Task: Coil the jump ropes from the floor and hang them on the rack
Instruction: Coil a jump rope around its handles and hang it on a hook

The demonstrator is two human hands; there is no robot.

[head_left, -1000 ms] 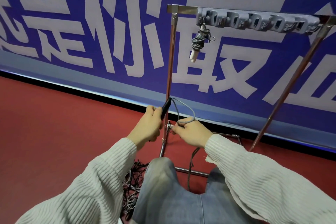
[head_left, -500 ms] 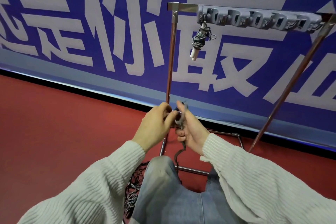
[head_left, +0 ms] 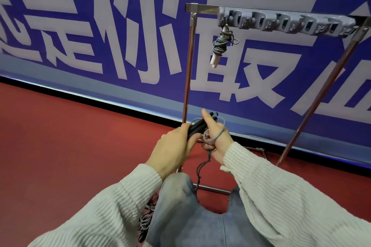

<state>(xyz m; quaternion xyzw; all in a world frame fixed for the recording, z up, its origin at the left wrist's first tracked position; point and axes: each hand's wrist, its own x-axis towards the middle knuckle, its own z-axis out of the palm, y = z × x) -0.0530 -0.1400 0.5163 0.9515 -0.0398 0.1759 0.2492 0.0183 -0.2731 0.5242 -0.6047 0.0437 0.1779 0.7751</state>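
Gripped in both hands: black handles [head_left: 197, 126] of one jump rope, the left hand [head_left: 174, 151] curled round them, the right hand [head_left: 215, 138] pinching grey cord [head_left: 217, 135] looped over its fingers, thumb raised; loose cord trailed down between the knees.

Rack [head_left: 187, 86]: metal frame standing on red floor [head_left: 70, 136] before a blue banner [head_left: 100, 26]; grey hook strip [head_left: 285, 23] along the top bar, only its leftmost hook visibly filled.

Hung rope [head_left: 220, 43]: one coiled bundle with white handles, judged finished.

Floor pile [head_left: 145, 220]: tangled ropes beside the left knee, number unclear, judged still to do.

Progress: early; second rope partly coiled, not hung.
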